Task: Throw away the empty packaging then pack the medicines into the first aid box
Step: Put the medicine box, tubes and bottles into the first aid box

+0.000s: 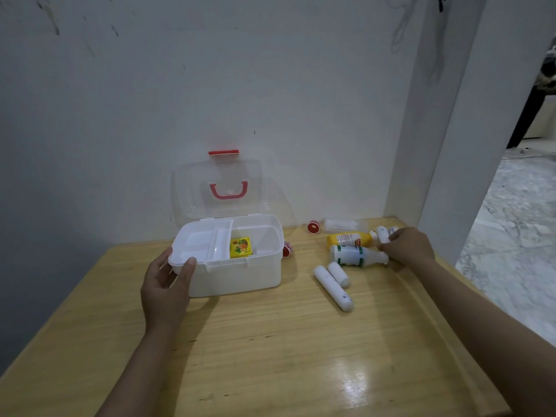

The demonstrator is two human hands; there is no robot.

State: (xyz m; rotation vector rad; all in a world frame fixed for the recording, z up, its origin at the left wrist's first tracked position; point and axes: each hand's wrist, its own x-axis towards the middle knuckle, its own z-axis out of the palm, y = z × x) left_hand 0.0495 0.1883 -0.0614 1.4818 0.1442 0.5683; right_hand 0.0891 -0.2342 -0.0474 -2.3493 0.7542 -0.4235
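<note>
The white first aid box stands open on the wooden table, its clear lid with a red handle leaning back against the wall. A yellow carton lies inside, beside the white inner tray. My left hand grips the box's front left corner. My right hand rests on the cluster of medicines, its fingers closing around a small white tube. A yellow bottle and a white bottle with a green label lie there too. Two white tubes lie nearer me.
A small red-capped jar and a clear plastic packet lie by the wall. Another red-and-white jar sits behind the box's right side. A white pillar bounds the table's right rear corner; the floor drops away to the right.
</note>
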